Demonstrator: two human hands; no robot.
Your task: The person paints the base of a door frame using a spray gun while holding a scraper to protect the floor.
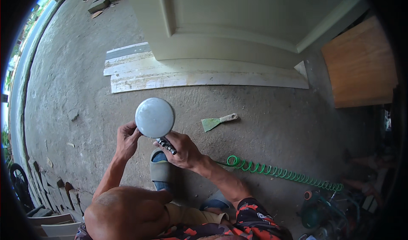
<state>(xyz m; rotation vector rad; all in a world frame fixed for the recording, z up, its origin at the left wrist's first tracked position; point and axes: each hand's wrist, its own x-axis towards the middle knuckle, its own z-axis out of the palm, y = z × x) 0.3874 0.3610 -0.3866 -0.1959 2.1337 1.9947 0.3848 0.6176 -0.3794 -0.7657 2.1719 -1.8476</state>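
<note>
A spray gun (167, 146) with a round whitish cup (155, 117) on top is held up over the concrete floor. My right hand (183, 150) is closed around its handle, just behind the cup. At the cup's left edge is my left hand (128, 139), fingers pinched together; the cup hides their tips and whatever they grip. A green coiled air hose (278, 171) runs from near my right forearm toward the lower right. On the floor to the right of the cup lies a putty knife (219, 122) with a stained blade.
Ahead stands a large off-white panelled door (229, 19), above worn white boards (170, 76) on the floor. A brown plywood sheet (361, 65) is at the right. Dim machine parts (323, 210) sit lower right. Broken blocks (101, 4) lie far left, and my sandalled foot (160, 167) is below the gun.
</note>
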